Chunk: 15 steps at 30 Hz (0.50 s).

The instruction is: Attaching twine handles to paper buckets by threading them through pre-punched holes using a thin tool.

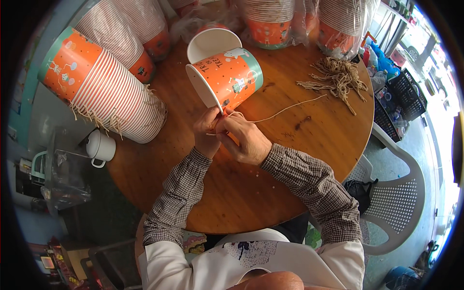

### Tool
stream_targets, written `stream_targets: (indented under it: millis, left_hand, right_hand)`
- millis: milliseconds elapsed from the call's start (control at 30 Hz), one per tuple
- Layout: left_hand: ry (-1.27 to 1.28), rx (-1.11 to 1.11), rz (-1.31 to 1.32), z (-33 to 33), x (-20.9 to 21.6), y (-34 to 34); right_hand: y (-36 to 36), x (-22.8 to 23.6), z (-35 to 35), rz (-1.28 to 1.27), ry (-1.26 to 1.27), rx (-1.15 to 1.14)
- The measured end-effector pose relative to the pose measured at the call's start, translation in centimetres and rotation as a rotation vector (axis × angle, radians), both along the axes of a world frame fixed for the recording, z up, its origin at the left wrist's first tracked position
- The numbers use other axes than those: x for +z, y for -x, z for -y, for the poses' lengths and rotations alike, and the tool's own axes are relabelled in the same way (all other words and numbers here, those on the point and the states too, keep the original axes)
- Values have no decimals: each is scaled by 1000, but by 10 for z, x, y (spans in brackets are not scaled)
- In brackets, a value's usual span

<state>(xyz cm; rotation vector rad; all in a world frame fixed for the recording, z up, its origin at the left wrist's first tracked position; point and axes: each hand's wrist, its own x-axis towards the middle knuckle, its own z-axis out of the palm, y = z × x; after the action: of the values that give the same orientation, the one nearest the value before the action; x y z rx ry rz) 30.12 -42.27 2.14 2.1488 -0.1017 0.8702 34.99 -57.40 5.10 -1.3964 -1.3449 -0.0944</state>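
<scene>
An orange paper bucket (pixel 231 79) with a teal base band lies on its side, its open mouth facing left. At the lower edge of its rim, my left hand (pixel 207 130) is closed, fingers pinched against the rim. My right hand (pixel 247 141) pinches a thin beige cord (pixel 285 110) right beside it, and the cord trails away to the right across the table. The fingertips partly cover where cord and rim meet. Just behind is another bucket (pixel 212 42), its white inside showing.
A tall leaning stack of buckets (pixel 121 92) with cord ends hanging out stands left on the round wooden table (pixel 193 193). Bagged stacks (pixel 270 21) line the back. A tangle of cords (pixel 338 79) lies right. A white enamel mug (pixel 100 146) sits at the left edge; a plastic chair (pixel 396 203) stands right.
</scene>
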Motion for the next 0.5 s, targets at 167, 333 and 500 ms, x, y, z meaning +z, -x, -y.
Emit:
stream_targets:
  millis: [167, 333, 500]
  left_hand:
    - [-63, 11, 22, 1, 4, 1]
    - [-33, -2, 6, 2, 4, 2]
    - [-7, -29, -29, 2, 5, 1]
  right_hand:
    - [1, 0, -2, 36, 17, 0]
    - [3, 2, -2, 66, 20, -26]
    - [2, 1, -2, 103, -45, -60]
